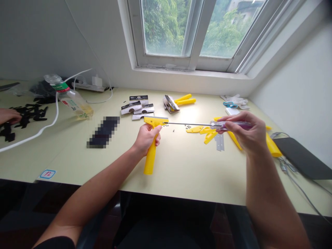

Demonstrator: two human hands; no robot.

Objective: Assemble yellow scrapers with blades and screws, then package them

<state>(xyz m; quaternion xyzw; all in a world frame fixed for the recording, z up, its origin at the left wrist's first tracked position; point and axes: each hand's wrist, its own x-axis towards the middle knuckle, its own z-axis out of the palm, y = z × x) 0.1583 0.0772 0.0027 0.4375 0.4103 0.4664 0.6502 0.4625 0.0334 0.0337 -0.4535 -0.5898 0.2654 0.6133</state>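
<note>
My left hand (147, 139) is closed around the neck of a yellow scraper (149, 160), whose head carries a grey metal blade (158, 119). In my right hand (242, 129) is a screwdriver (216, 125) with a clear handle, held level. Its long shaft reaches left, and the tip is at the scraper head beside my left thumb; whether it sits in a screw I cannot make out. Small metal screws (166, 125) lie just behind and beside the head. Nearer my right hand are flat yellow plastic pieces (194, 129) and grey blades (220, 142).
Packaged boxes (135, 107) and yellow handles (185, 100) lie toward the window. A tilted bottle (74, 102), a white cable (52, 122) and a pixelated dark rectangle (103, 133) are left. Another person's hand (10, 116) touches black pieces (31, 114). A dark flat device (306, 157) lies right.
</note>
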